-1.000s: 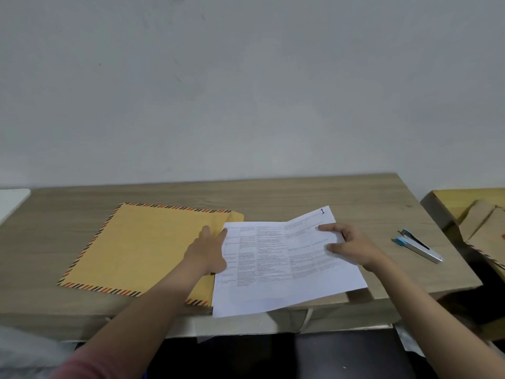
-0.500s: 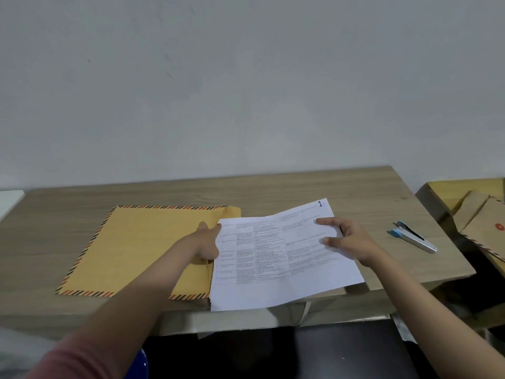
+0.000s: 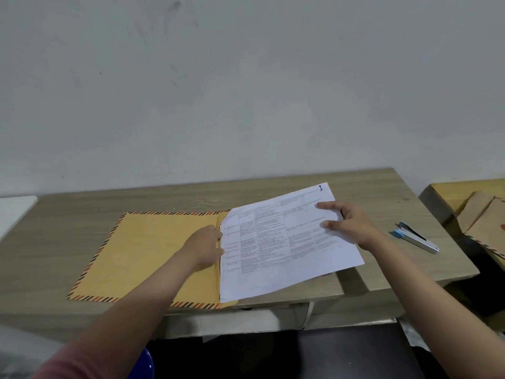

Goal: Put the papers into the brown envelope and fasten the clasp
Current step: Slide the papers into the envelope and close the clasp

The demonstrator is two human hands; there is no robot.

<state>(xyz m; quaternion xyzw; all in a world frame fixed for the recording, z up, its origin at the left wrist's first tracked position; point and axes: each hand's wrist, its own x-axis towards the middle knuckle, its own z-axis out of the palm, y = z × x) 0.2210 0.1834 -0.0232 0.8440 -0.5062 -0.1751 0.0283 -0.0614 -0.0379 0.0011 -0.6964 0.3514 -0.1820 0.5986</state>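
A brown envelope (image 3: 153, 250) with an orange-and-black striped border lies flat on the wooden table (image 3: 273, 192), its open end to the right. My left hand (image 3: 206, 246) holds that open edge, fingers curled at the mouth. White printed papers (image 3: 281, 242), marked "1" at the top corner, lie tilted with their left edge at the envelope's mouth. My right hand (image 3: 347, 225) pinches the papers' right side, thumb on top. The clasp is hidden.
A blue and silver stapler (image 3: 416, 237) lies on the table to the right of my right hand. More brown envelopes (image 3: 486, 222) are piled on a lower surface at the far right. A white surface (image 3: 13, 212) adjoins the table at left.
The papers have slid left, and their left edge now meets the envelope's mouth. My left hand has shifted to that open edge.
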